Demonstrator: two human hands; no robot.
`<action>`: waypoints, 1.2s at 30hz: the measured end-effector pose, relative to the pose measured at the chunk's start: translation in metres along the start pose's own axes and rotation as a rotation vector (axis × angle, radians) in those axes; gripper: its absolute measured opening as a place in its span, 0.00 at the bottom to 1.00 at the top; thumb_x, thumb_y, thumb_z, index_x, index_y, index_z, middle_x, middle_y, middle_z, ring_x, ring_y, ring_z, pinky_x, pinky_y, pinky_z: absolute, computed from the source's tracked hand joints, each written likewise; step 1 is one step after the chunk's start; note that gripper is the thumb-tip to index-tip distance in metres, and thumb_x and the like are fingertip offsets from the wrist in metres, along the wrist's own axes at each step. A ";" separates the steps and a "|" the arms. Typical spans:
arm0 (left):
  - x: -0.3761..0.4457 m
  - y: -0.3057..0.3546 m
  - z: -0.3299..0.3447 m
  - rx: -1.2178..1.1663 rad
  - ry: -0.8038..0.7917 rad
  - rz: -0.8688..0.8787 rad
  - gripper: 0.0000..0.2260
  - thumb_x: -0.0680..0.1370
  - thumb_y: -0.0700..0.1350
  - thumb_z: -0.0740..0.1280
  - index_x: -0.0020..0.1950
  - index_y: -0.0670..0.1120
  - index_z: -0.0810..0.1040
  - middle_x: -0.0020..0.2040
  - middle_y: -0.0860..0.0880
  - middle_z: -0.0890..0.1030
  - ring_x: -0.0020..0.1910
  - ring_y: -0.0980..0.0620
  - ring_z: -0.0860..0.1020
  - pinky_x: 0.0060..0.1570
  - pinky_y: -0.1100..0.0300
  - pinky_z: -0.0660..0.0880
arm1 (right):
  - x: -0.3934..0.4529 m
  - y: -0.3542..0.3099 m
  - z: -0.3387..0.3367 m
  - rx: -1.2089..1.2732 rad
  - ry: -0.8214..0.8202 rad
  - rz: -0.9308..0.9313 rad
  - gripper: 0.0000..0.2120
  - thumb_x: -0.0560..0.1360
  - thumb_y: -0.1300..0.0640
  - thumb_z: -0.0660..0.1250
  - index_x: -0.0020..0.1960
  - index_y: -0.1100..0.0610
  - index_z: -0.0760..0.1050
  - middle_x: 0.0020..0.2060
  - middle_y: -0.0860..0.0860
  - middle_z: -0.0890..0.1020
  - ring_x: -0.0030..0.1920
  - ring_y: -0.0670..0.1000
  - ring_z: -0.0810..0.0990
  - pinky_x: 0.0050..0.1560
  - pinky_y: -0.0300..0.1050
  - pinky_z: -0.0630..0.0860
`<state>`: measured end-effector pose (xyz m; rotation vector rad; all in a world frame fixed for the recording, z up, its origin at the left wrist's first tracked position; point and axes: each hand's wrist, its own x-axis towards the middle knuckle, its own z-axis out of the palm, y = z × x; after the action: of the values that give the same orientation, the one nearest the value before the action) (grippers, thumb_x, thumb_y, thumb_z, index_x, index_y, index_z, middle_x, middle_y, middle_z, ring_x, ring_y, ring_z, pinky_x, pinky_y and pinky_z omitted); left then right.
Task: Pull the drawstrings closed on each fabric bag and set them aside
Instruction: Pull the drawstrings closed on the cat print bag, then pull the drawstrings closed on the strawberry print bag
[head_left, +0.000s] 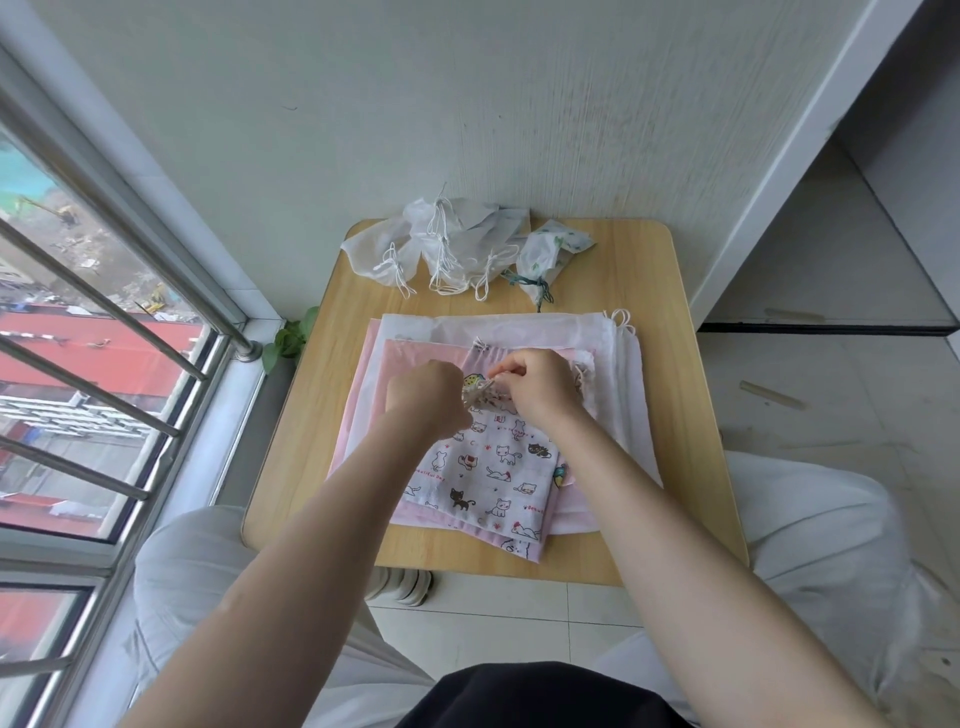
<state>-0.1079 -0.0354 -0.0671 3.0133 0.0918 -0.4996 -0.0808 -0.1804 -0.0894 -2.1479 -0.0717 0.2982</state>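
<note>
Both hands work the gathered mouth of the cat bag (493, 467). The left hand (423, 397) is curled tight, its grip pinching the bunched top; the right hand (540, 387), at three o'clock from it, pinches the drawstring (485, 392) between fingertips. The cat bag lies on top of a flat stack (613, 364) of pink and white bags at the middle of the bench (322, 374). At twelve o'clock, by the wall, sits a heap of closed bags (457, 244).
</note>
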 end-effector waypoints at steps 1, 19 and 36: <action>0.002 -0.002 0.003 -0.075 0.053 0.037 0.11 0.71 0.46 0.73 0.51 0.47 0.76 0.46 0.50 0.79 0.42 0.49 0.78 0.40 0.57 0.78 | 0.002 -0.002 -0.003 0.011 -0.029 -0.002 0.06 0.76 0.60 0.69 0.47 0.53 0.84 0.43 0.50 0.85 0.45 0.49 0.82 0.43 0.39 0.77; 0.073 0.009 -0.056 -0.581 0.329 -0.071 0.15 0.72 0.44 0.66 0.29 0.47 0.64 0.27 0.51 0.66 0.27 0.52 0.63 0.29 0.61 0.59 | 0.059 -0.032 -0.053 -0.016 -0.354 0.137 0.30 0.71 0.30 0.61 0.35 0.59 0.69 0.24 0.49 0.69 0.26 0.51 0.68 0.35 0.45 0.66; 0.143 -0.030 -0.123 -1.107 0.369 -0.247 0.11 0.72 0.46 0.64 0.31 0.44 0.71 0.22 0.49 0.70 0.20 0.51 0.66 0.29 0.60 0.64 | 0.176 -0.119 -0.105 -0.391 0.249 -0.193 0.06 0.78 0.63 0.58 0.52 0.60 0.72 0.35 0.50 0.75 0.29 0.48 0.72 0.26 0.40 0.66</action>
<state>0.0645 0.0123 0.0002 1.9562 0.5548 0.1117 0.1222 -0.1695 0.0326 -2.5247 -0.2069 -0.1065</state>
